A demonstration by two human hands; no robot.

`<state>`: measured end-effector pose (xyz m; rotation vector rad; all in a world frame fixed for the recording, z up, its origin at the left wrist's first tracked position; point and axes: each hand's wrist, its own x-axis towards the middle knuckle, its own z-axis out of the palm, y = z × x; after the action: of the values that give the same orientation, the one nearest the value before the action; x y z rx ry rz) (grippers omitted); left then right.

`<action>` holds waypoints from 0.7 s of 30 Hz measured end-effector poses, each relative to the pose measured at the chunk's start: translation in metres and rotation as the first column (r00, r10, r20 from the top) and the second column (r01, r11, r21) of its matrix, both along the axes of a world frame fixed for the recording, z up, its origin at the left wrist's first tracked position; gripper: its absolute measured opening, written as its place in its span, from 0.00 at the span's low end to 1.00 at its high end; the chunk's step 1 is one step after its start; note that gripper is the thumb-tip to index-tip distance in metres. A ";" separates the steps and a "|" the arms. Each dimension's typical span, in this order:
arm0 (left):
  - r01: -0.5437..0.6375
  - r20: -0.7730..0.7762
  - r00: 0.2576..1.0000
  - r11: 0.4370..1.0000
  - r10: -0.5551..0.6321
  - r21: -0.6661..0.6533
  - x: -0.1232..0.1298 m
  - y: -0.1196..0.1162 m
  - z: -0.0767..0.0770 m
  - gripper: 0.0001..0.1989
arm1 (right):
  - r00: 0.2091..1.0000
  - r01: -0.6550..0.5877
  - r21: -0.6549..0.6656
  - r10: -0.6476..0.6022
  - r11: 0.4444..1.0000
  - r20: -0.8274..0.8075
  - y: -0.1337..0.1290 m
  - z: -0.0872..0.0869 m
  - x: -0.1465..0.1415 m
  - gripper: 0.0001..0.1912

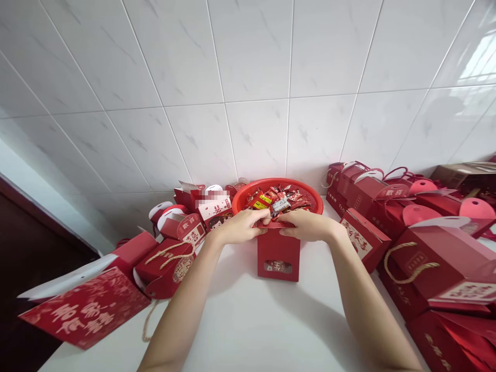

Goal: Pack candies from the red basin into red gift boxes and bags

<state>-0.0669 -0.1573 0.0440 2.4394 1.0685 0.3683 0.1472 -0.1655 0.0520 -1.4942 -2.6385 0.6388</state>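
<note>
A small red gift box point(278, 250) stands upright on the white table, with an oval window low on its front that shows wrapped contents. My left hand point(246, 226) grips the top left edge of the box, fingers curled and thumb pressed in. On the top right edge, my right hand point(308, 226) pinches the cardboard the same way. The box's top flaps are mostly hidden under my fingers. Right behind my hands sits a red plastic basket point(316, 202) of wrapped sweets point(281, 204).
Red gift boxes point(91, 310) with rope handles crowd the left of the white table point(248, 330). More boxes point(445, 253) are stacked along the right side. A tiled wall point(256, 129) rises behind, and a cardboard carton point(461, 175) stands at the far right.
</note>
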 end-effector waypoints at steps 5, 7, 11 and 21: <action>0.045 0.051 0.998 0.998 -0.043 -0.047 -0.002 0.002 -0.001 0.05 | 0.994 -0.022 -0.037 0.018 0.999 -0.106 -0.009 -0.001 0.004 0.22; 0.066 0.063 0.996 0.995 -0.062 -0.080 -0.004 0.002 0.001 0.06 | 0.990 0.005 0.006 -0.004 1.000 -0.142 -0.014 -0.004 0.005 0.20; 0.076 0.015 0.997 0.988 -0.074 -0.135 -0.008 -0.001 0.009 0.09 | 0.974 0.149 0.113 -0.126 0.982 -0.191 -0.030 -0.018 -0.001 0.15; 0.259 0.199 0.951 0.961 -0.235 -0.100 -0.012 -0.027 0.028 0.13 | 0.868 0.423 0.324 -0.277 0.846 -0.411 -0.109 -0.009 0.009 0.12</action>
<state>-0.0790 -0.1839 0.0723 2.3375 0.6760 0.4223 0.1564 -0.2743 0.0425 -1.5121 -1.9904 0.2661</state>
